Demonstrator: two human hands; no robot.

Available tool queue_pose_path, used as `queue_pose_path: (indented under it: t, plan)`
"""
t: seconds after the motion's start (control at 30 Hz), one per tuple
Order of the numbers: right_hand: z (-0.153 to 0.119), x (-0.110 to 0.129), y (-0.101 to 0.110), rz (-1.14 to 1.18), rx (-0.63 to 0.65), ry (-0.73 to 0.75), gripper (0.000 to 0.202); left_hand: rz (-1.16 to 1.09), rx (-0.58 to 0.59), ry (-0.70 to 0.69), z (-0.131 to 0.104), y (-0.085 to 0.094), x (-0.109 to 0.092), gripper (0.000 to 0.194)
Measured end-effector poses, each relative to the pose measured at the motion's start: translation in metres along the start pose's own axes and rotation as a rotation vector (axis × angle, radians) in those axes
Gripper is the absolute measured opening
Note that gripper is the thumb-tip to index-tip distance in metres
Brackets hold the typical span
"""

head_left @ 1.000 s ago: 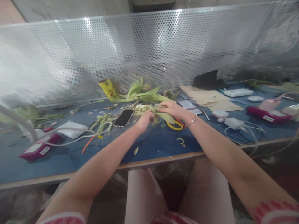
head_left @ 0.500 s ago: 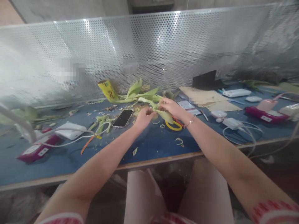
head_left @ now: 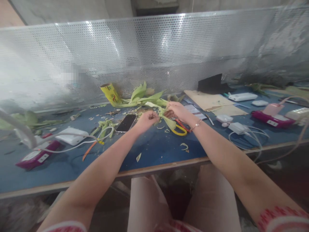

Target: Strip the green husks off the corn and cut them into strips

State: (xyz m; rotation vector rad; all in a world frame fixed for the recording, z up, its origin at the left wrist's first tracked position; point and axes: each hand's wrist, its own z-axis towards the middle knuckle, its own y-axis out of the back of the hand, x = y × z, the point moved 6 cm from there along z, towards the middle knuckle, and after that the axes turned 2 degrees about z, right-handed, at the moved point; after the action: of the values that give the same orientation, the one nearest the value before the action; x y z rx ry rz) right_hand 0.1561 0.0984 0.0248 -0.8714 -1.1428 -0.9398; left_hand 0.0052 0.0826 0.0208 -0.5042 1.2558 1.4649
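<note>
My right hand (head_left: 174,111) is closed on a green leafy stem (head_left: 169,121), whose leaf hangs down below the fingers. To its left, my left hand (head_left: 150,118) has its fingers pressed together beside the stem; whatever they pinch is too small to make out. Just below my right hand lie scissors with a yellow handle loop (head_left: 180,130). More large green leaves (head_left: 139,94) rest behind the hands, next to a yellow printed cylinder (head_left: 111,94). A black-screened phone (head_left: 126,123) lies left of my left hand.
Plant scraps (head_left: 105,126) litter the blue table (head_left: 149,151). Purple power strips (head_left: 272,120) sit right and left, with white cables and chargers (head_left: 238,128). Brown paper (head_left: 210,100) lies at the back right. A perforated metal screen (head_left: 154,48) stands behind.
My left hand has shifted slightly left, away from the stem and my right hand. The hanging leaf has swung a little. The view has moved slightly.
</note>
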Motion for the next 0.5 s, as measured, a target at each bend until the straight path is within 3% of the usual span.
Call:
queue_pose_path:
  t: [0.3, 0.5]
  plan:
    - [-0.001, 0.005, 0.002, -0.014, -0.086, 0.034, 0.012, -0.005, 0.062, 0.002, 0.000, -0.002, 0.001, 0.014]
    - [-0.009, 0.013, -0.008, -0.099, -0.017, 0.111, 0.012, -0.135, -0.053, 0.054, -0.004, -0.001, -0.001, 0.022]
